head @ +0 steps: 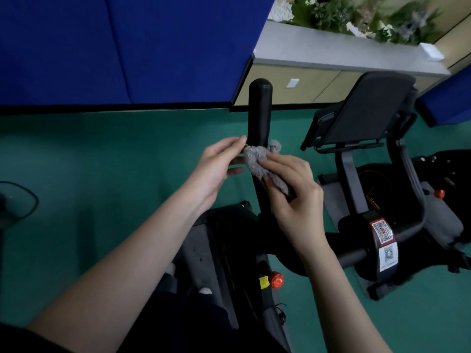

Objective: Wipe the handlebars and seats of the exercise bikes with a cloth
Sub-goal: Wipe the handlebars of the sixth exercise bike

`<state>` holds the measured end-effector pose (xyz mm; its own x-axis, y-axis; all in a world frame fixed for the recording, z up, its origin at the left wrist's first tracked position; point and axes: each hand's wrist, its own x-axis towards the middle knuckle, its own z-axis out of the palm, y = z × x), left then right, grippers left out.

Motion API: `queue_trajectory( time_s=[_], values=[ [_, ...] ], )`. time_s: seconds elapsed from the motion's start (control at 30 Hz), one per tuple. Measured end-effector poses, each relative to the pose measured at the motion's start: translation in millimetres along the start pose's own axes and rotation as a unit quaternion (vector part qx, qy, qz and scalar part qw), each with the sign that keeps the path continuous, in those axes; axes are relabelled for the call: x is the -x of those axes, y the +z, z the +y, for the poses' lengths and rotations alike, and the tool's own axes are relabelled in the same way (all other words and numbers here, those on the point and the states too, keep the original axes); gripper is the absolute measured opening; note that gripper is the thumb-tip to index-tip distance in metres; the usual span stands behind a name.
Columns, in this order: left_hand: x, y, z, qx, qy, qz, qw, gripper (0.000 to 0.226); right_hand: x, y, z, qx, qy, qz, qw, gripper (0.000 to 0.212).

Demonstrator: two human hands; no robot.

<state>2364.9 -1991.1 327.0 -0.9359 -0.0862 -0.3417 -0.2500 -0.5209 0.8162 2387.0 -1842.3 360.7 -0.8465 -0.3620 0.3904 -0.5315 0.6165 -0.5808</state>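
Observation:
A black upright handlebar (260, 108) of the exercise bike rises in the middle of the head view. A fluffy grey cloth (257, 161) is wrapped around the bar below its foam grip. My left hand (219, 164) pinches the cloth's left end with its fingertips. My right hand (293, 189) grips the cloth's lower part against the bar. The bike's console (367, 110) stands to the right with its dark screen tilted up.
Blue padded wall panels (114, 47) stand behind on the left. A low cabinet with plants (344, 19) on top runs at the back right. Green floor (102, 154) surrounds the bike. Red adjustment knobs (276, 280) stick out near the frame. A round fan base (15, 200) sits far left.

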Motion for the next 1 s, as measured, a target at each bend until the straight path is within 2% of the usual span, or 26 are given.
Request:
queue_trajectory(
  time_s=[0.17,0.33,0.4,0.53,0.73,0.87,0.93,1.0],
  values=[
    [20.1,-10.2,-22.0,-0.004,-0.012,0.013,1.0,0.017,0.9,-20.2,11.3,-0.045,-0.047,-0.068,0.996,0.029],
    [46.9,1.7,-50.1,0.021,-0.021,0.003,1.0,0.024,-53.4,-22.3,6.3,0.016,-0.197,-0.105,0.975,0.022],
    [54.3,8.8,-57.5,0.047,-0.022,0.01,0.999,0.023,-72.0,-19.2,4.8,0.068,-0.279,-0.157,0.945,0.019],
    [64.2,20.2,-67.6,0.103,-0.022,0.039,0.994,0.018,-87.1,-14.7,6.0,0.154,-0.4,-0.299,0.853,0.017],
    [71.7,35.5,-80.8,0.18,-0.022,0.086,0.98,0.01,-98.5,-16.6,-12.2,0.18,-0.409,-0.502,0.741,0.025],
    [69.3,41.1,-86.4,0.214,-0.016,0.104,0.971,0.021,-115.3,-5.7,-25.1,0.254,-0.419,-0.5,0.714,0.026],
    [68.3,41.9,-87.8,0.22,-0.011,0.105,0.97,0.021,-117.7,0.6,-29.5,0.31,-0.422,-0.487,0.699,0.025],
    [67.7,42.8,-89.7,0.227,-0.007,0.106,0.968,0.015,-112.1,4.5,-34.8,0.343,-0.412,-0.51,0.673,0.022]
  ],
)
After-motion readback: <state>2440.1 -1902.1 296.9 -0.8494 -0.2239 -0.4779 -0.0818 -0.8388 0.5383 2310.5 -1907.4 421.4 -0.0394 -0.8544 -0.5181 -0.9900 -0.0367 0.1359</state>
